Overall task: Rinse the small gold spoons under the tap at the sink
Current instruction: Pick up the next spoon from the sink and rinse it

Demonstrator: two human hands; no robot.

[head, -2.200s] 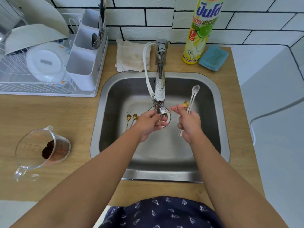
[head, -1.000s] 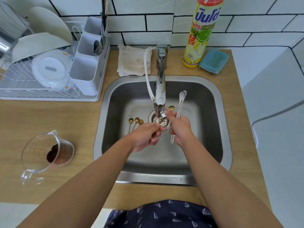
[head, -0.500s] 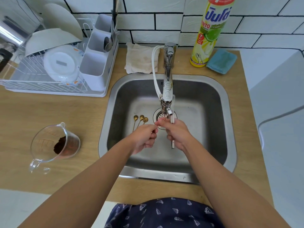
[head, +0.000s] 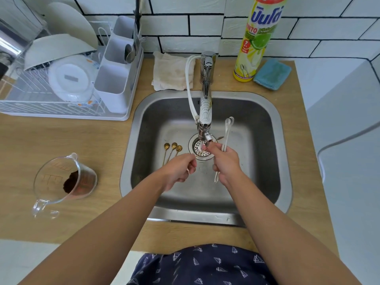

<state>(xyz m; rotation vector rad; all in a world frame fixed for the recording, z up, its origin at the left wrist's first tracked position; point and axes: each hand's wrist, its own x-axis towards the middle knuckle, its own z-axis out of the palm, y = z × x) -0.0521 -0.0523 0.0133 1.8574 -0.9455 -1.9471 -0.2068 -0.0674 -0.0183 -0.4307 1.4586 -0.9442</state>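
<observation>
The gold spoon being rinsed now lies across the gap between the two hands, under the tap spout and over the drain strainer; half a second ago the hands were pressed close together there and hid it. The long silver spoon, then mostly tucked behind the spout and the right hand, now stands clear to the right of the tap, its bowl pointing toward the back of the sink.

The left hand has its thumb and fingertips pinched together on the thin handle end of the gold spoon, the other fingers curled loosely underneath. The right hand has its thumb and forefinger closed at the spoon's other end right below the spout, and its remaining fingers clamp the silver spoon's handle, whose tip sticks out below the palm. Whether water is running cannot be told.

Three more gold spoons lie fanned on the floor of the sink, just left of the strainer, bowls away from the person. On the wooden counter to the left is a glass measuring jug holding dark grounds, and behind it a white dish rack. At the back stand a folded cloth, a dish soap bottle and a blue sponge.
</observation>
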